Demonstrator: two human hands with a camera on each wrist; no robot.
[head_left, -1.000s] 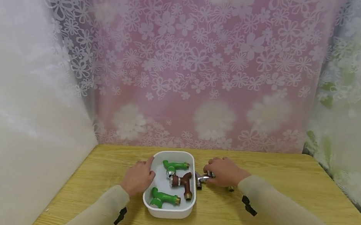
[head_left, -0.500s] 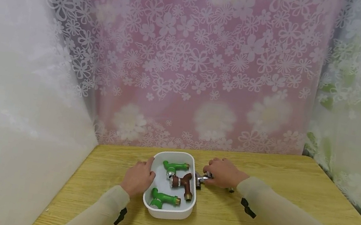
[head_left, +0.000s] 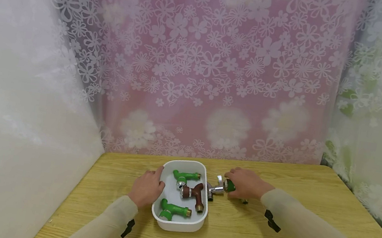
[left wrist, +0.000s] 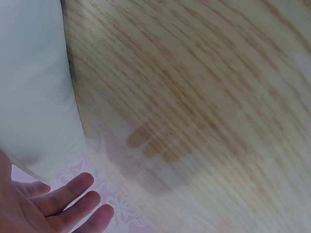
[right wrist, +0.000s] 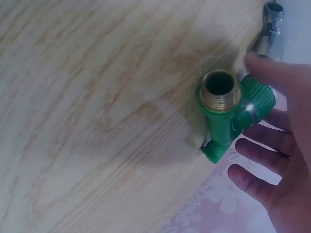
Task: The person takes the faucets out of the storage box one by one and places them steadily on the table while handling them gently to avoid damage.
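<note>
My left hand [head_left: 146,187] rests at the left rim of a white tray [head_left: 180,227], its fingers loosely extended along the outer wall in the left wrist view. In the tray lie two green taps [head_left: 187,175] [head_left: 177,210] and a brown tap [head_left: 195,196]. My right hand [head_left: 245,184] is over another green tap [right wrist: 223,121] on the table. Thumb and fingers lie loosely on either side of its ribbed end. Its threaded brass end faces the right wrist camera. A chrome tap [head_left: 216,189] lies between this hand and the tray's right wall.
The wood-grain table [head_left: 296,208] carries everything. A pink flowered curtain [head_left: 219,78] hangs along its back edge, a white sheet [head_left: 29,111] along the left side and a green-white flowered sheet [head_left: 379,122] at the right.
My right hand has shifted right, off the chrome tap, uncovering its lever and part of the green tap. My left hand and the tray have stayed in place.
</note>
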